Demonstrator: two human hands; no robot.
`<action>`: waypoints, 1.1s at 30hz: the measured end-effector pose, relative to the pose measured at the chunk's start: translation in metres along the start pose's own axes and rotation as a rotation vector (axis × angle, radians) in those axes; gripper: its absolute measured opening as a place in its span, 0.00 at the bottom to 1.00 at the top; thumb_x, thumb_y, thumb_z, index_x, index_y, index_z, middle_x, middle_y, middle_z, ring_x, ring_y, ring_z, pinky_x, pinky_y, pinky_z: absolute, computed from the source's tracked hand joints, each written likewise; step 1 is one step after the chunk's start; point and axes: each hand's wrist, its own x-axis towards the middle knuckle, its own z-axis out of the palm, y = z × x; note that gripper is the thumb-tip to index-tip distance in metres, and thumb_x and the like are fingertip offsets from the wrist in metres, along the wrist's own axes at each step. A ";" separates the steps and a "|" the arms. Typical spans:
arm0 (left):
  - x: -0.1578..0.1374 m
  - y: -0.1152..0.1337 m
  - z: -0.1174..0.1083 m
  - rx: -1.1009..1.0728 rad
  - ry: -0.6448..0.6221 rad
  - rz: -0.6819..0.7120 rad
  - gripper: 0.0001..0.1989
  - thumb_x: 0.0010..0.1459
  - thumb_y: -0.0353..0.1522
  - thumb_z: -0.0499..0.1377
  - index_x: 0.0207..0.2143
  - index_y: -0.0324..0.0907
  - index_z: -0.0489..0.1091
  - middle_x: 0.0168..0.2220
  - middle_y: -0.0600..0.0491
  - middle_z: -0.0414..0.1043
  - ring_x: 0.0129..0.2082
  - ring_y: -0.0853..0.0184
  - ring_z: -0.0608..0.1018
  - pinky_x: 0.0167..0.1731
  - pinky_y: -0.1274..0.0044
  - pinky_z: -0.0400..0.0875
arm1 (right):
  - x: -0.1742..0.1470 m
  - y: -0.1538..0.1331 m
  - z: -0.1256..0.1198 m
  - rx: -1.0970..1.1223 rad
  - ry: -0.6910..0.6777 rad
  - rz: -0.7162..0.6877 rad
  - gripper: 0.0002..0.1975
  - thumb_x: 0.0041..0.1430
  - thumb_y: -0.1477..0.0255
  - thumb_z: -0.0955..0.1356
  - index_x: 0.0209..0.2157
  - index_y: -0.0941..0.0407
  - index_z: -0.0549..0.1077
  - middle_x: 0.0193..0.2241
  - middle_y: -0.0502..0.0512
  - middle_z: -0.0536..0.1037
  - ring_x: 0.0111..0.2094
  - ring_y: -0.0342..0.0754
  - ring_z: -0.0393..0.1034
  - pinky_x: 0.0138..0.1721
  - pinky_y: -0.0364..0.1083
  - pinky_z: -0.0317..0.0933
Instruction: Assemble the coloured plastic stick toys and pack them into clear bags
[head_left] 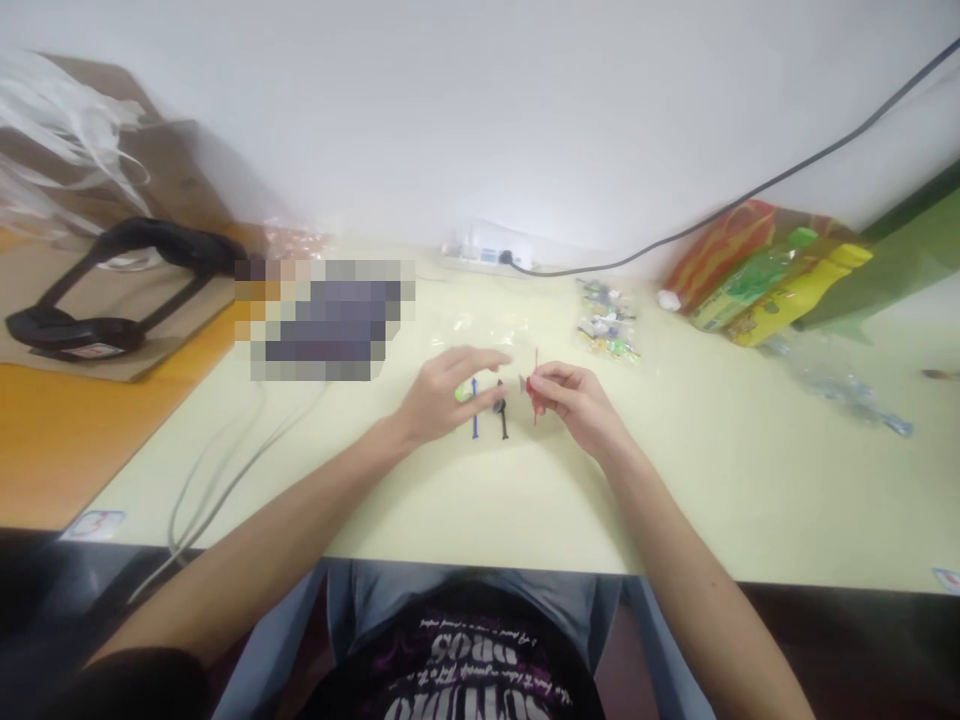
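Between the fingertips of my right hand (574, 400) is a small red part with a thin red rod (535, 415) standing up and down and a greyish tip pointing left. My left hand (454, 395) hovers just left of it, thumb and fingers apart, holding nothing I can see. Under and beside the left fingers lie a thin blue stick-like piece (475, 425), a black stick-like piece (504, 425) with a dark round bit, and a yellow-green piece (460, 394) partly hidden by the hand.
Behind the hands lies clear plastic film (487, 328). Bagged small colourful parts (607, 320) sit back right, near a green bottle (761, 275) and a yellow pack (799, 295). A white power strip (487, 247) is by the wall; cables (225, 475) and a black frame (120, 290) are left.
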 end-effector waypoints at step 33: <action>-0.013 -0.077 -0.027 0.250 -0.098 -0.686 0.18 0.69 0.40 0.56 0.58 0.45 0.72 0.42 0.49 0.79 0.41 0.62 0.80 0.46 0.71 0.73 | 0.010 0.004 0.098 -1.531 -0.289 -0.781 0.21 0.75 0.57 0.62 0.57 0.55 0.72 0.57 0.65 0.74 0.62 0.64 0.62 0.63 0.63 0.58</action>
